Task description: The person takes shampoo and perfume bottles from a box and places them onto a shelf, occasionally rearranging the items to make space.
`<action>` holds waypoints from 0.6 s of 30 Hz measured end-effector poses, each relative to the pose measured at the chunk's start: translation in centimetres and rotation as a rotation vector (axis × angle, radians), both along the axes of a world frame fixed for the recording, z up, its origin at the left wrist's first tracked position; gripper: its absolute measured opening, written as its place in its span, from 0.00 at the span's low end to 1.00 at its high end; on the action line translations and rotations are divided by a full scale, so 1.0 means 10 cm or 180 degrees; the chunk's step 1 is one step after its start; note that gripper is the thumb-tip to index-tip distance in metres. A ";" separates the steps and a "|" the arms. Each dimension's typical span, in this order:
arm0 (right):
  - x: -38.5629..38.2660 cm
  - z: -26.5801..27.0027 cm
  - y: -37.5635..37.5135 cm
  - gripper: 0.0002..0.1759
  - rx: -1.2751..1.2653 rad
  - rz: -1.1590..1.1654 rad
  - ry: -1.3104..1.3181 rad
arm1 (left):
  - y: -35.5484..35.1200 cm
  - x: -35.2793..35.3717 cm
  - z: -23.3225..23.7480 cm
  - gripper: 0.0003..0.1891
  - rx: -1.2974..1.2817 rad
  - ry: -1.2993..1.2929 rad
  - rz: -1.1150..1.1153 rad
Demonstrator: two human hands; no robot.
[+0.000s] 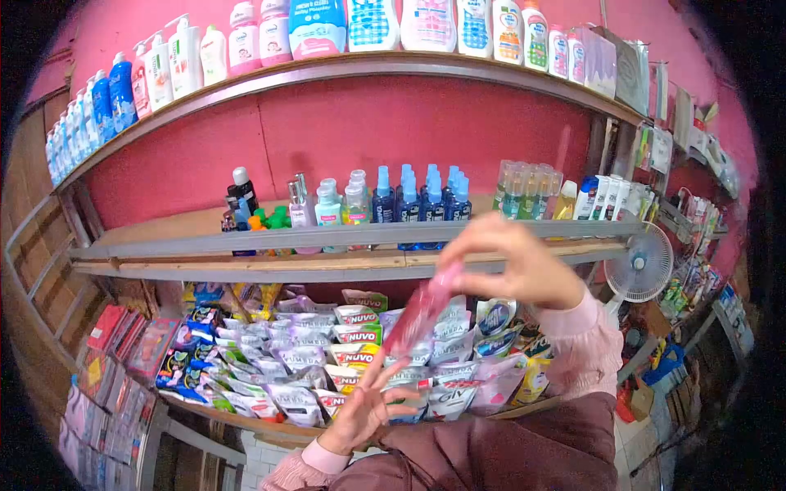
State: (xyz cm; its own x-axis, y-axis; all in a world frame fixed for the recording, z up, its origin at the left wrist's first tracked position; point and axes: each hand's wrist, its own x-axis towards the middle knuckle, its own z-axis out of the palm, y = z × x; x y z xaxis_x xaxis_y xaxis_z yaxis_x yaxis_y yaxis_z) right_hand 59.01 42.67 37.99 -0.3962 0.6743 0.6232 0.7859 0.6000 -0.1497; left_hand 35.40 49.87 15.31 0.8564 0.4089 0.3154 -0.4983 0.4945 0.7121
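My right hand (512, 260), smeared by motion, pinches a pink bottle (413, 317) by its pale pink cap end. The bottle hangs tilted, its lower end pointing down and left. Below that end is my left hand (366, 413), palm up with fingers apart, the fingertips right at the bottle's base. Behind both hands lie packed refill pouches (356, 354) on the lower shelf. Just above the bottle, blue spray bottles (434, 200) stand in a group on the middle shelf.
A grey metal rail (352, 237) runs along the middle shelf's front. Clear-capped bottles (524, 188) stand right of the blue ones. Lotion and powder bottles (372, 24) line the top shelf (352, 68). A white fan (639, 262) is at the right, and boxed goods (110, 401) at the left.
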 end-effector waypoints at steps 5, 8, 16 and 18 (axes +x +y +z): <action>0.01 0.52 0.35 0.12 0.1463 -0.0960 -0.0239 | 0.46 -0.21 -0.17 0.36 -0.0173 0.0204 0.0296; 0.10 0.56 0.75 0.12 0.1233 -0.1193 0.0102 | 0.66 -0.36 -0.30 0.35 -0.0104 0.0330 0.0215; 0.27 0.40 1.64 0.12 -0.0314 -0.1399 -0.0734 | 1.06 -0.84 -0.67 0.28 -0.0519 0.0524 0.0275; 0.21 0.33 1.75 0.13 -0.0481 -0.1574 -0.0778 | 1.12 -0.87 -0.71 0.27 -0.0613 0.0492 0.0419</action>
